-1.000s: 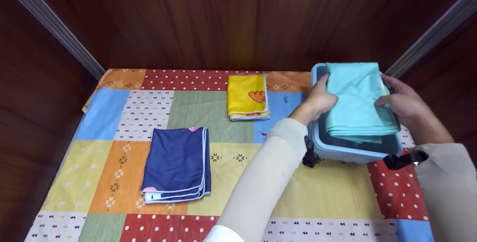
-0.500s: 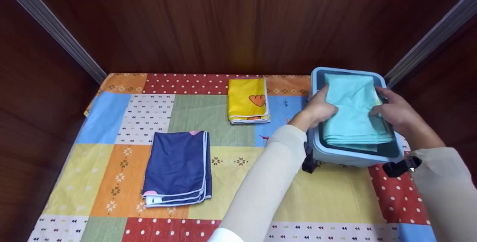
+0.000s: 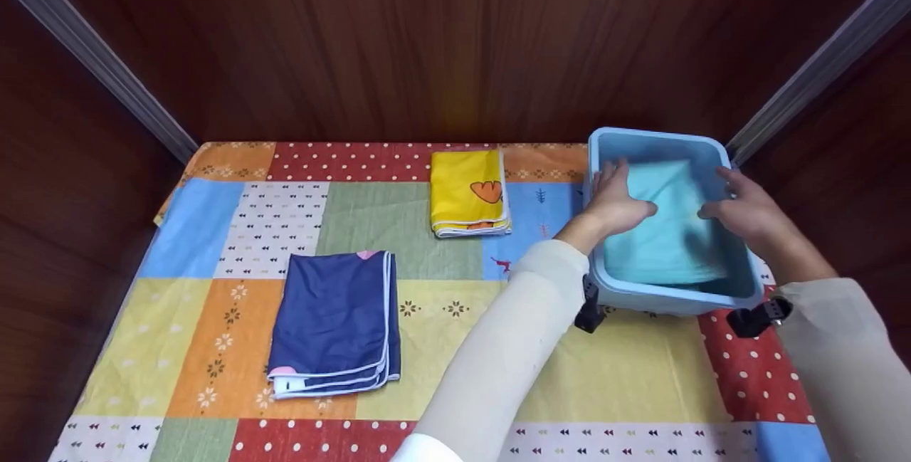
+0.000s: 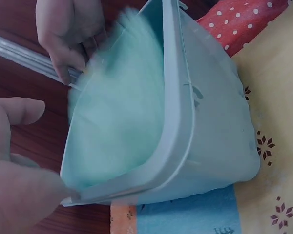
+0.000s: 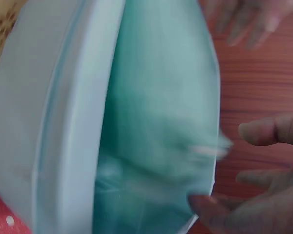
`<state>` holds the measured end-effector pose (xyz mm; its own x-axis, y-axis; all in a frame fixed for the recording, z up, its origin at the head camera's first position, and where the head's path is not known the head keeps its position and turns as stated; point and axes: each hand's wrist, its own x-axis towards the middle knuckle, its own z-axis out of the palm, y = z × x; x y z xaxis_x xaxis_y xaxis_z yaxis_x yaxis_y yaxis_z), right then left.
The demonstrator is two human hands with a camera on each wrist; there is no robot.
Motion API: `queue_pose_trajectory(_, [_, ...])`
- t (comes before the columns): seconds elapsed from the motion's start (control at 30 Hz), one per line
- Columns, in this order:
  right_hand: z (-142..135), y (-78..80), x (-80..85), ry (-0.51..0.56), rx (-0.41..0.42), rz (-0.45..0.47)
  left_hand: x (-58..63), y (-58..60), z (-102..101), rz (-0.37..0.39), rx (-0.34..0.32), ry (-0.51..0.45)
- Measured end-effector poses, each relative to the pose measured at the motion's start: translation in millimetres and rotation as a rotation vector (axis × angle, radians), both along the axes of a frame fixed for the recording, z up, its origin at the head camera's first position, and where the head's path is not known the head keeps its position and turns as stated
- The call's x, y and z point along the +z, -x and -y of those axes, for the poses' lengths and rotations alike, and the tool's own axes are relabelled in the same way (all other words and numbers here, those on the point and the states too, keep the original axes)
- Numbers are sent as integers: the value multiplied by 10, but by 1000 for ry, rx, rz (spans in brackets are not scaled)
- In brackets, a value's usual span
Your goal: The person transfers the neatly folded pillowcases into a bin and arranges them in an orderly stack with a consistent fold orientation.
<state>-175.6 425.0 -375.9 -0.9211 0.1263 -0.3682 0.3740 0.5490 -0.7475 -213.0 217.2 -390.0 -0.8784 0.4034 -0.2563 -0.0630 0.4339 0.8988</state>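
A folded turquoise cloth [image 3: 658, 231] lies inside the light blue plastic bin [image 3: 669, 298] at the right of the table, blurred by motion in both wrist views. Over the bin's left part is my left hand [image 3: 613, 204], fingers spread and apart from the cloth. My right hand [image 3: 751, 214] is over the right rim, thumb and fingers parted, holding nothing. In the right wrist view a gap shows between my right hand [image 5: 268, 190] and the cloth [image 5: 161, 97]. The bin's floor is mostly hidden under the cloth.
A folded yellow cloth [image 3: 462, 188] with a carrot print lies left of the bin, towards the back. A folded navy cloth [image 3: 334, 312] with pale edging is at the left front. Dark wood panels [image 3: 455, 42] enclose the patchwork-covered table [image 3: 427, 376].
The turquoise cloth was held in both hands above the bin. It has dropped down inside, and both hands have let go of it, their fingers spreading.
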Motion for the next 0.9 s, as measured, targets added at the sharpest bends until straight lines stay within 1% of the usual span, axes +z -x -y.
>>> queue_pose_trajectory(0.1, [16, 8, 8, -50, -4, -14, 18, 8, 17, -66, -29, 62])
queue_pose_trajectory(0.37, [60, 6, 36, -69, 14, -3, 42, 4, 24, -54, -44, 78])
queue_pose_trajectory(0.5, [95, 7, 59, -77, 30, -19, 67, 18, 43, -86, -77, 119])
queue_pose_trajectory(0.57, [117, 5, 76, -85, 41, -26, 83, 31, 61, -123, -106, 156])
queue_pose_trajectory(0.63, [143, 2, 93, -96, 58, -31, 98, 43, 84, -173, -139, 213])
queue_pose_trajectory(0.7, [172, -2, 110, -129, 80, -36, 109, 55, 108, -233, -171, 278])
queue_pose_trajectory(0.83, [250, 1, 123, -251, 146, -70, 125, 77, 181, -343, -215, 426])
queue_pose_trajectory(0.9, [292, 5, 115, -320, 182, -102, 123, 90, 226, -379, -224, 482])
